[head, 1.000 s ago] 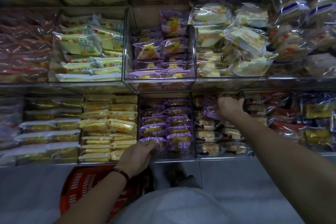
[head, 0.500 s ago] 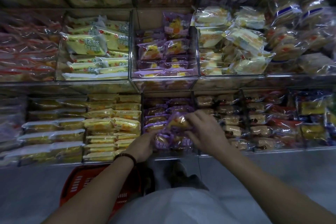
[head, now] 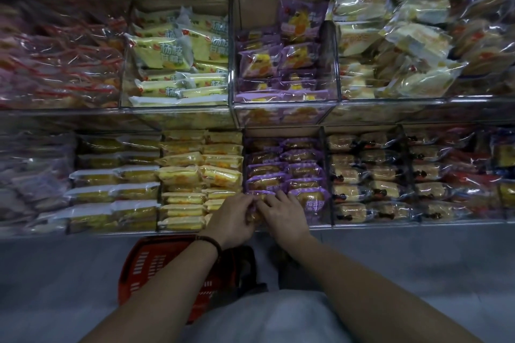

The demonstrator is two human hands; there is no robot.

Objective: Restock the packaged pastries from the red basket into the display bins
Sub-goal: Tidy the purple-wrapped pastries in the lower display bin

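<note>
My left hand and my right hand meet at the front left corner of the lower clear bin, which holds rows of purple pastry packs. Between the two hands sits one purple pastry pack, mostly hidden; my left fingers curl round its left end and my right fingers grip its right end. The red basket stands on the floor below my left forearm, and its inside is hidden.
Yellow packs fill the bin to the left and brown cake packs the bin to the right. An upper shelf row holds more purple packs and yellow ones. Grey floor lies below the shelf.
My right hand came from the brown-cake bin on the right with a purple pack, down to the front of the purple bin. My left hand closed in on the same pack.
</note>
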